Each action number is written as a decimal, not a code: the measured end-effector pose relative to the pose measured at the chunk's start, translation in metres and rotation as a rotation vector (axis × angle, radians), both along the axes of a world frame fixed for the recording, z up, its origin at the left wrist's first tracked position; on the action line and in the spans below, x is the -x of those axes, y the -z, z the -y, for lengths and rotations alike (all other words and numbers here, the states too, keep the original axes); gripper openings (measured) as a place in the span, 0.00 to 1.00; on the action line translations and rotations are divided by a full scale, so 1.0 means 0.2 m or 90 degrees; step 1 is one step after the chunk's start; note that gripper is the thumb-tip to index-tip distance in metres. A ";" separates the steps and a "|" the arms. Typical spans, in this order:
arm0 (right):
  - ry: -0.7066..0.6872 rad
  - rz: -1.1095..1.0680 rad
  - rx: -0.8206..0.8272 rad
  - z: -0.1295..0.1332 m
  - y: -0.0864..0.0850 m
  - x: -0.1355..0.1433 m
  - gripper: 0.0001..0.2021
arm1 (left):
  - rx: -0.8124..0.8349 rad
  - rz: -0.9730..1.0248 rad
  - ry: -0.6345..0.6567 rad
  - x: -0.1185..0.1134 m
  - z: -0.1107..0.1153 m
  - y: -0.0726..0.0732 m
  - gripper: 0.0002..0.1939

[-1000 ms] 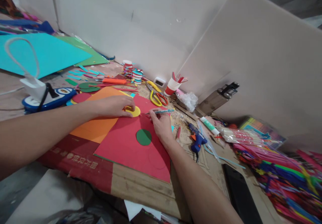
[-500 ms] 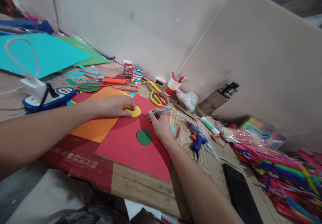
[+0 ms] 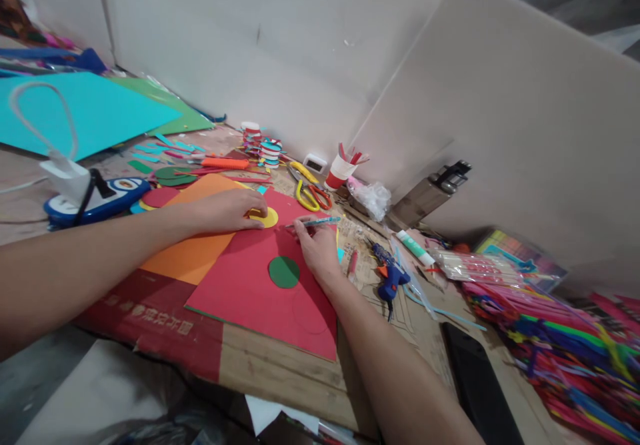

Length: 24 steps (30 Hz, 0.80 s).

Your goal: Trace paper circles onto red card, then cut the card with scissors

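My right hand [image 3: 320,248] grips a light blue pen [image 3: 323,220], its tip over a red sheet of paper [image 3: 240,298]. Curled fingers of my left hand [image 3: 233,210] hold a yellow paper circle [image 3: 270,217] at the upper part of that sheet. An orange sheet [image 3: 187,258] lies under my left wrist, overlapped by the red one. Between my hands and nearer to me, a green paper circle [image 3: 284,272] rests on the red sheet. A faint drawn circle outline shows at the red sheet's lower right.
A blue glue gun [image 3: 393,278] and a black phone [image 3: 477,385] lie to the right. Behind the sheets are scissors [image 3: 307,195], a paper cup of strips [image 3: 340,173] and an orange cutter [image 3: 225,163]. A power strip [image 3: 100,199] sits left, coloured pipe cleaners [image 3: 560,365] far right.
The view has shifted very slightly. Both hands stay in nearly the same place, on the yellow circle and the pen.
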State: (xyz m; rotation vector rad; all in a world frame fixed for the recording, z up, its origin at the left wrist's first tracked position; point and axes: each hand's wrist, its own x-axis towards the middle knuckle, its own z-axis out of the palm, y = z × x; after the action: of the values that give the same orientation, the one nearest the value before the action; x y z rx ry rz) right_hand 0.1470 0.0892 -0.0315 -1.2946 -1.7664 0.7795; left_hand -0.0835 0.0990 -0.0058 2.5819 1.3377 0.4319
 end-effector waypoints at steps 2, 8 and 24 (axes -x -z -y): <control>-0.009 0.001 -0.003 0.00 -0.01 0.00 0.11 | 0.004 -0.016 0.007 0.00 0.00 0.00 0.16; -0.018 0.033 -0.005 0.01 -0.02 0.00 0.11 | 0.015 -0.021 0.007 0.01 -0.01 0.00 0.17; 0.017 -0.014 0.019 0.00 0.00 0.00 0.12 | -0.027 0.146 -0.084 0.03 -0.02 -0.01 0.16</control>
State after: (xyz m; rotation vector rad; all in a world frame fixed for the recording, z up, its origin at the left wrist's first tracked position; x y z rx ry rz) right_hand 0.1468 0.0882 -0.0307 -1.3223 -1.7225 0.8040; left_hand -0.0900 0.1035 -0.0037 2.3958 1.4326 0.7612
